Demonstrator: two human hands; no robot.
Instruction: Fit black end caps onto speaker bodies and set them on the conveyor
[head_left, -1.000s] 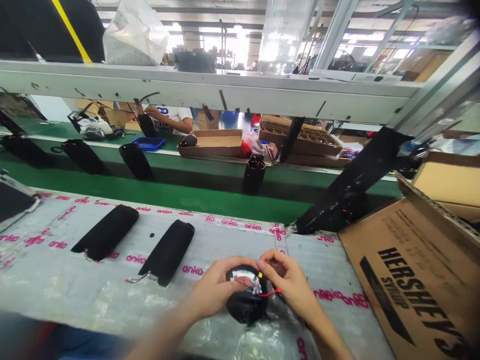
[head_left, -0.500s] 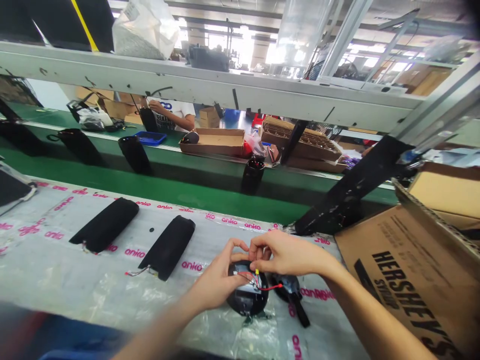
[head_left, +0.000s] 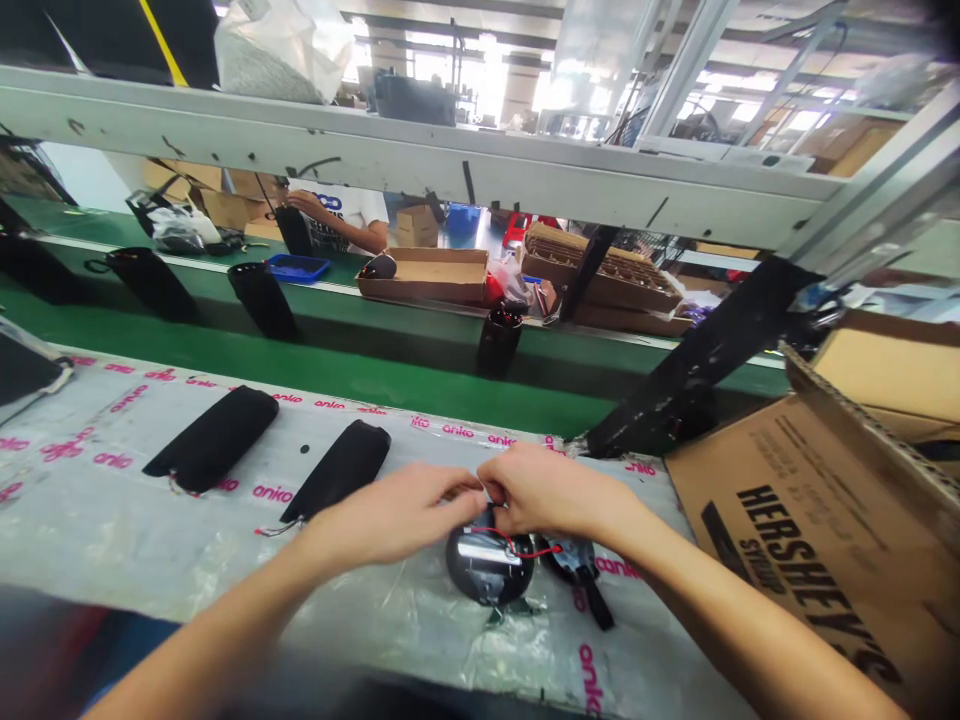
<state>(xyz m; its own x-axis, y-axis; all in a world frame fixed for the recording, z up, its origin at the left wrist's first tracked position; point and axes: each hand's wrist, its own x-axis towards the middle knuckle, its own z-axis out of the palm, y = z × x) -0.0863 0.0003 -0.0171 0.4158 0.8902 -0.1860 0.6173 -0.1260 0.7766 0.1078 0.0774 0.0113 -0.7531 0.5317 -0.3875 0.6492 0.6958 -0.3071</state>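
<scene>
A round black part with a shiny inner face and red wires lies on the plastic-covered bench below my hands. My left hand is at its upper left edge, thumb and fingers pinched together. Close against it, my right hand has its fingers curled in a pinch above the part's top edge. Whatever is between the fingertips is too small or hidden to make out. One red wire runs right to a second dark part with a black strap, partly under my right hand.
Two black fabric-covered pieces with wire ends lie to the left. Beyond the bench, a green conveyor carries several black cylinders. A cardboard box stands at right, beside a slanted black post. Across, a person handles a black cylinder.
My left hand has come off the part's left side and up to its top edge, meeting my right hand. The yellow connector seen earlier at my right fingertips is now hidden.
</scene>
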